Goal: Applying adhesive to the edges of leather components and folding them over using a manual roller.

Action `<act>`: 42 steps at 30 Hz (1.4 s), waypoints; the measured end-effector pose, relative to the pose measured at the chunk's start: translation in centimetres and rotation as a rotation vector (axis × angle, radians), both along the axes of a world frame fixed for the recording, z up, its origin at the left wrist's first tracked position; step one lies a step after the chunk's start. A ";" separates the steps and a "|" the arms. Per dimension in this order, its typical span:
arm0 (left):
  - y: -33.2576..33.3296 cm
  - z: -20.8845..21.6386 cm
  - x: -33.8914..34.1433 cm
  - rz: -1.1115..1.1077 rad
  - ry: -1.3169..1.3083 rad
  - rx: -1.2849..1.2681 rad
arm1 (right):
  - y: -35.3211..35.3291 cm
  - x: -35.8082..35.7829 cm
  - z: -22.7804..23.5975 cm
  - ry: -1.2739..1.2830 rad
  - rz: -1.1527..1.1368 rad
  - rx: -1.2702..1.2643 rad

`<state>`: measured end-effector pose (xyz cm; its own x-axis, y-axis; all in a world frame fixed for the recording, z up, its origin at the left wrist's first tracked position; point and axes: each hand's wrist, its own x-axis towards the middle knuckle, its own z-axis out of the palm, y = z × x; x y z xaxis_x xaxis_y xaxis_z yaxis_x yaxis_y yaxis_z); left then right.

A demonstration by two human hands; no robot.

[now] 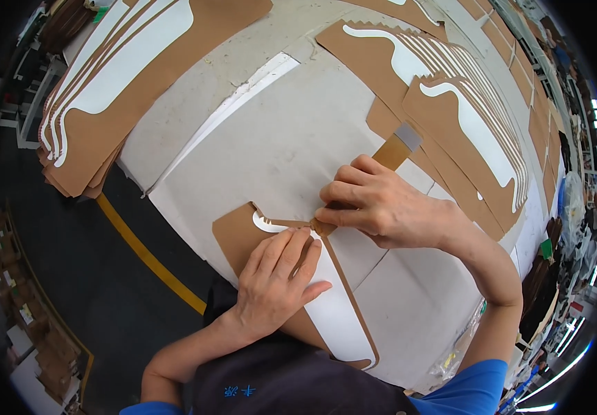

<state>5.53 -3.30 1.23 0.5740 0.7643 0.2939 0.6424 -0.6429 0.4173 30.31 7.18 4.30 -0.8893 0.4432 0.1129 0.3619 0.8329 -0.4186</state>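
A brown sheet piece with a white curved panel (336,308) lies on the worktable close to my body. My left hand (278,277) rests flat on it, fingers stretched out over the white panel and the brown part. My right hand (374,200) is closed around a flat tan tool (397,146) with a grey squared end that points away to the upper right. Its near end meets the edge of the piece just beyond my left fingertips. My right fingers partly hide the contact there.
Fanned brown-and-white pieces (468,124) overlap at the far right. Another stack of such pieces (132,76) hangs past the table edge at the far left. A torn white strip (243,97) crosses the pale table (271,159). Clear plastic (454,353) lies near my right elbow.
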 end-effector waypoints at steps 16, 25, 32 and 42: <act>-0.4 -0.2 -1.0 -0.012 -0.014 0.001 | 4.0 -4.2 0.9 -0.073 0.241 0.034; 0.9 0.2 -1.9 0.023 -0.060 0.070 | -1.5 -0.2 1.9 0.222 -0.398 -0.070; 1.3 -1.0 -1.2 -0.111 -0.005 0.167 | -20.8 9.5 0.9 0.160 -1.320 -0.140; 5.9 3.2 0.6 -0.455 0.042 -0.054 | -35.2 12.5 -4.0 -0.269 -1.661 0.379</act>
<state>6.14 2.58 4.42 0.8654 0.4455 0.2295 0.3171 -0.8414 0.4375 42.85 -28.05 0.25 0.4459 0.8209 0.3568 0.8911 -0.4446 -0.0909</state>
